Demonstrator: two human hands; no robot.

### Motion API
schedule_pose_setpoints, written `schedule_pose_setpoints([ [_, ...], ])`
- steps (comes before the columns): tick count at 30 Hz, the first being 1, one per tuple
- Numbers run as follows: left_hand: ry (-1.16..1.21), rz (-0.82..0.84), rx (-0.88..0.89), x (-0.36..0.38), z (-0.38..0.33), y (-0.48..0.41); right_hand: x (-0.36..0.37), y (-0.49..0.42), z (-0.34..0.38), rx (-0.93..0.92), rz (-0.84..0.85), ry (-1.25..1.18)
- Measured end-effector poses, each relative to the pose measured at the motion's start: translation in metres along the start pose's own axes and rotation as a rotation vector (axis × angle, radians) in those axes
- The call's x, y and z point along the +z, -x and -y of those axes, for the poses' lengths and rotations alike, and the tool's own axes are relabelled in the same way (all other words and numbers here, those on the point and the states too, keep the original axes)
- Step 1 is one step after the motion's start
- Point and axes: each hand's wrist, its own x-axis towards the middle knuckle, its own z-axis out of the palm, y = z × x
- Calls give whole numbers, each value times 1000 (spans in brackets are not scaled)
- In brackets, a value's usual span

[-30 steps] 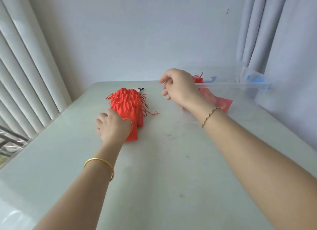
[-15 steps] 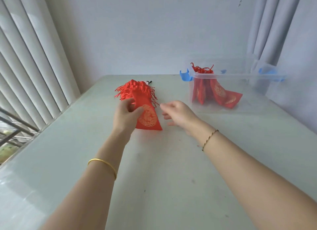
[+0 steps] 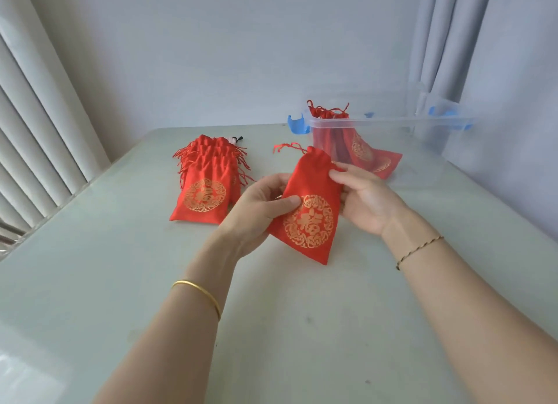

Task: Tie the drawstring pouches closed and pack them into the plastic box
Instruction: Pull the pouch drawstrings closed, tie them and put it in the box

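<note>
Fingers [image 3: 288,203] of left hand [image 3: 256,207] and right hand [image 3: 365,201] gripped one pouch [image 3: 308,213], newly lifted off stack [image 3: 205,189]; tying judged next.

pouch [image 3: 305,204]: red satiny cloth (gold print) | box [image 3: 389,123]: clear glossy plastic | table [image 3: 302,328]: smooth

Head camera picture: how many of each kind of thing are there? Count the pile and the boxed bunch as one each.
Plastic box: 1
Bunch of pouches inside it: 1
Pile of pouches: 1
Held pouch: 1
Bracelets: 2 (gold bracelet, cord bracelet)
Total: 6
</note>
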Motion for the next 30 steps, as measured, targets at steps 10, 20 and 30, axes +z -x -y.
schedule_pose_setpoints([
  [10,-139,-162,34,-9,-12,-20,5,6,30,-245,-1,553],
  [20,-136,-233,71,-24,-16,-21,-12,14,40,-69,14,614],
  [30,-133,-267,71,-24,-20,-18,-23,12,36,-49,-106,911],
])
